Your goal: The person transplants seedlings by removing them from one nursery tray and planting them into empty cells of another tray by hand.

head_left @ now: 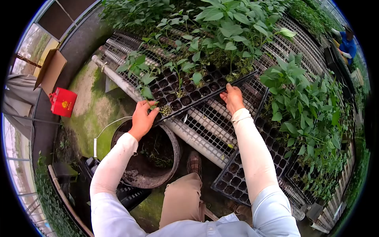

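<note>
Seedling tray (193, 103) sits on mesh bench (209, 128), back rows hidden under foliage; left hand (143, 118) at its left end, thumb and index close together by a small seedling (146, 93), pinch or not can't tell. Right hand (233, 98) at front edge near right corner, fingers bent, undersides hidden, grip unclear; left forearm covers part of bucket (176, 152).

Left hand (142, 119), right hand (234, 99) apart
</note>
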The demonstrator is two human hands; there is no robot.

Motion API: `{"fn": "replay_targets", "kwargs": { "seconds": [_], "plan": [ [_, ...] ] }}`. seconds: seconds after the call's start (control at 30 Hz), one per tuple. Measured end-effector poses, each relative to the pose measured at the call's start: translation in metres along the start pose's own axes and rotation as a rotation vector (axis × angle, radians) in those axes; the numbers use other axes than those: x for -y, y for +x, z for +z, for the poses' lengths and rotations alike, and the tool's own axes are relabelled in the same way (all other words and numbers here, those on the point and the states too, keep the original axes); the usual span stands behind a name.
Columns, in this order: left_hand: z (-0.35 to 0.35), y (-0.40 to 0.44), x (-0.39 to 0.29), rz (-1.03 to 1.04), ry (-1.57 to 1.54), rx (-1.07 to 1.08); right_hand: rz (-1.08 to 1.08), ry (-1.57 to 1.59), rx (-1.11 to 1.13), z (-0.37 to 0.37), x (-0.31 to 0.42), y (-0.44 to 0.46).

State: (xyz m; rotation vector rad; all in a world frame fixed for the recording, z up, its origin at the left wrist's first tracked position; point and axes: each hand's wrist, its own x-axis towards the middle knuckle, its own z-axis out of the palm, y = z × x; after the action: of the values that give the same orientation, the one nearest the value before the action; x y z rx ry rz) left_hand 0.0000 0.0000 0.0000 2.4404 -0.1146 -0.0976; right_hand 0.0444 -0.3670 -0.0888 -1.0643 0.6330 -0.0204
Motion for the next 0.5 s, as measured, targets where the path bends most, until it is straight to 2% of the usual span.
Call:
{"fn": "replay_targets", "kwargs": {
  "seconds": [0.07, 0.1, 0.17, 0.23, 0.3, 0.43, 0.5],
  "plan": [
    [0.001, 0.003, 0.023, -0.003, -0.050, 0.011, -0.003, -0.002, -0.078, 0.010, -0.010, 0.002],
    [-0.008, 0.026, 0.014, -0.032, -0.059, -0.031, -0.044, 0.026, -0.046, 0.020, 0.014, 0.009],
    [-0.006, 0.013, -0.027, -0.307, -0.325, 0.082, -0.024, 0.151, -0.022, 0.005, 0.015, 0.002],
    [-0.007, 0.016, -0.024, -0.340, -0.358, 0.103, -0.008, 0.197, -0.013, 0.005, 0.020, -0.013],
    [-0.011, 0.033, -0.007, -0.087, -0.209, 0.105, -0.009, 0.260, -0.002, 0.009, 0.020, -0.021],
    [-0.044, 0.071, -0.017, 0.058, -0.009, -0.023, 0.045, 0.343, 0.040, 0.021, 0.008, -0.041],
    [-0.053, 0.103, 0.012, 0.124, 0.026, -0.048, 0.086, 0.418, 0.087, 0.041, -0.010, -0.049]
  ]
}}
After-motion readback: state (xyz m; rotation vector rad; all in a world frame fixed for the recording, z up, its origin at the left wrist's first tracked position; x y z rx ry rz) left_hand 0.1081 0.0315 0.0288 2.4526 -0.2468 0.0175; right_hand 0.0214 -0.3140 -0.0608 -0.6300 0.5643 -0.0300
